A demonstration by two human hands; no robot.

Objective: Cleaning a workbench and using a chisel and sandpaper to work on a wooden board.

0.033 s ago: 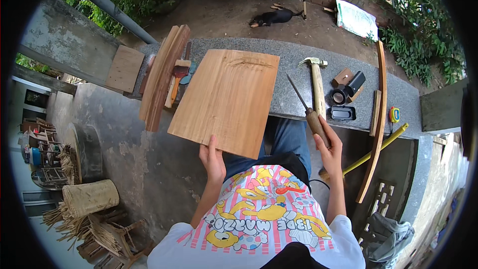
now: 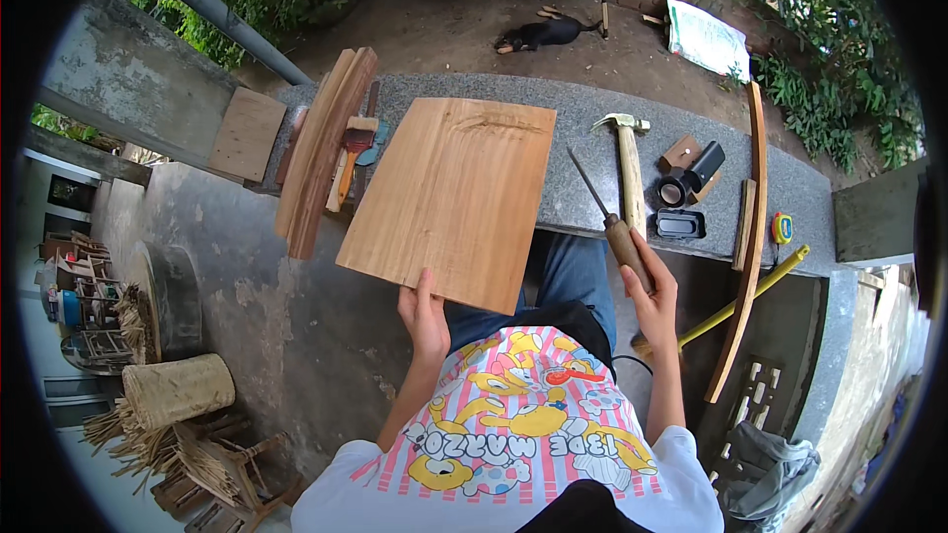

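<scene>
My left hand (image 2: 424,318) grips the near edge of a broad, flat wooden board (image 2: 454,202), thumb on top and fingers underneath. The board tapers toward its far end and has a dark rough streak there; it is held over the front of a grey stone counter. In my right hand (image 2: 654,294) is a wooden-handled tool (image 2: 624,242) with a long, thin, tapering dark metal blade pointing up and left. Its exact kind I cannot make out. Just beyond that hand, a claw hammer (image 2: 630,163) with a pale handle lies on the counter.
Left on the stone counter (image 2: 583,99) are long wooden strips (image 2: 331,143) and a paintbrush (image 2: 353,153). To the right lie a black loupe-like piece (image 2: 673,190), a small black tray (image 2: 681,225), a long curved strip (image 2: 754,237) and a yellow tape measure (image 2: 783,227). A dog (image 2: 548,33) lies beyond.
The board in my left hand has shifted very slightly to the right. My right hand and the tool in it look almost unmoved.
</scene>
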